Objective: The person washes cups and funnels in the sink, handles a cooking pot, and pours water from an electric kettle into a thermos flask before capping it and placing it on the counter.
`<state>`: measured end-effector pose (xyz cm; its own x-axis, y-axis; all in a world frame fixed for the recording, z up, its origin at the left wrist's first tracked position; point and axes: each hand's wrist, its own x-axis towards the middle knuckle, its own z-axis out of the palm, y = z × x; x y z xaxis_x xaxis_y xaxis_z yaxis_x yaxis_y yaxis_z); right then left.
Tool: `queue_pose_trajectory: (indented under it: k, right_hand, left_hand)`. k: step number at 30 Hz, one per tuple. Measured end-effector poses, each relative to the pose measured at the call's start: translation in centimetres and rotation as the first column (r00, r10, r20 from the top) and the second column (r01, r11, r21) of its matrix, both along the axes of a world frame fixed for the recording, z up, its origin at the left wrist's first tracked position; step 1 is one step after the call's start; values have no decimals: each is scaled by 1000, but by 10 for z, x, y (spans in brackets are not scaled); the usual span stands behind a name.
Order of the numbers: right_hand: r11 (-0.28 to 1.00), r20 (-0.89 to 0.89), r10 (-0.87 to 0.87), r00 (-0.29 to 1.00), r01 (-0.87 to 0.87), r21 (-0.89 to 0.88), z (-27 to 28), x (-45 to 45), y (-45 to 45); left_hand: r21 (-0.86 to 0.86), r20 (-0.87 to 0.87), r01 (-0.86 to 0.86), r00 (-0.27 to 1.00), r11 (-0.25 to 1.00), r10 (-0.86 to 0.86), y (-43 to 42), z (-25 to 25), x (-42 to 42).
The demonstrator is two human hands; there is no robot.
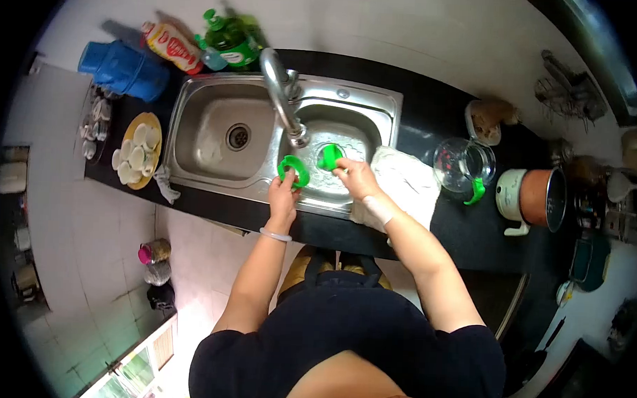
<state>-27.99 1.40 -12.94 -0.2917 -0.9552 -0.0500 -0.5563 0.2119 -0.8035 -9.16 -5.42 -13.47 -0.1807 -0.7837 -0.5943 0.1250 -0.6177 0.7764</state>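
Note:
Over the right basin [317,192] of a steel sink, my left hand [283,196] holds a green ring-shaped piece [293,170] near the divider between the basins. My right hand [356,178] pinches a smaller green piece [330,157] above the same basin. The two green pieces are apart from each other. Between and behind them, the curved faucet [279,92] hangs over the basin's left side. A pale cloth [403,184] lies by the basin's right edge, close to my right wrist.
A glass jug [454,164] with a green handle and an orange-and-white pot [532,197] stand on the right. At the left are a yellow plate [148,118] of white cups and a blue container [126,69]. Bottles, including a green one [233,43], line the back wall.

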Motion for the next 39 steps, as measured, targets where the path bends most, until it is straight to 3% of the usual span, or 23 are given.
queue_pose_trajectory:
  k: [3, 4, 7, 11, 14, 17, 18, 19, 21, 24, 25, 27, 28, 32, 36, 39]
  right_hand:
    - [999, 221, -26, 975, 17, 46, -3, 42, -14]
    - [989, 343, -110, 933, 67, 135, -5, 50, -18]
    - [997, 55, -76, 996, 76, 3, -3, 62, -22]
    - [998, -238, 67, 969, -60, 37, 12, 58, -16]
    - [999, -253, 5, 967, -15, -34, 6, 47, -4]
    - [939, 174, -341, 924, 328, 99, -32, 29, 5]
    - [871, 583, -490, 648, 392, 296, -30, 20, 2]
    - [810, 744, -567, 354, 405, 424, -18, 11, 3]
    - [781, 864, -500, -60, 399, 480, -26, -3, 4]
    - [790, 846, -349, -404, 360, 497, -24, -15, 12]
    - [770, 820, -326, -470, 372, 519, -20, -16, 14]
    - [732, 763, -270, -587, 390, 559, -10, -18, 14]
    - [734, 777, -246, -579, 412, 540, -4, -16, 15]
    - [755, 785, -332, -524, 352, 554, -21, -28, 20]
    - [768, 813, -404, -420, 327, 551, 4, -20, 26]
    - [779, 841, -453, -297, 328, 535, -8, -24, 31]
  left_hand:
    - [45, -38, -31, 999, 999, 33, -6, 1, 1]
    - [38, -28, -27, 999, 999, 28, -7, -2, 1]
    - [68, -26, 19, 1000, 998, -18, -13, -2, 1]
    - [125, -64, 70, 996, 990, -62, -11, 7, -10]
    - [133, -132, 126, 985, 983, -108, -5, 4, -20]
    - [163, -134, 132, 985, 978, -110, -1, 1, -27]
    - [153, -114, 156, 984, 976, -140, -1, 0, -28]
    - [139, -71, 175, 984, 975, -166, 0, -1, -29]
    - [104, 24, 213, 976, 971, -217, -1, 1, -29]
    - [-93, 273, 390, 895, 916, -354, -2, -21, -20]
    - [-141, 378, 460, 843, 876, -382, -1, -24, -19]
    - [-147, 405, 516, 810, 844, -425, 4, -19, -20]
    - [-147, 420, 543, 791, 826, -445, 6, -14, -20]
    - [26, 123, 392, 912, 920, -392, 22, 2, -41]
    - [40, -219, 241, 949, 970, -226, 28, 19, -64]
    - [42, -280, 221, 939, 974, -201, 28, 23, -78]
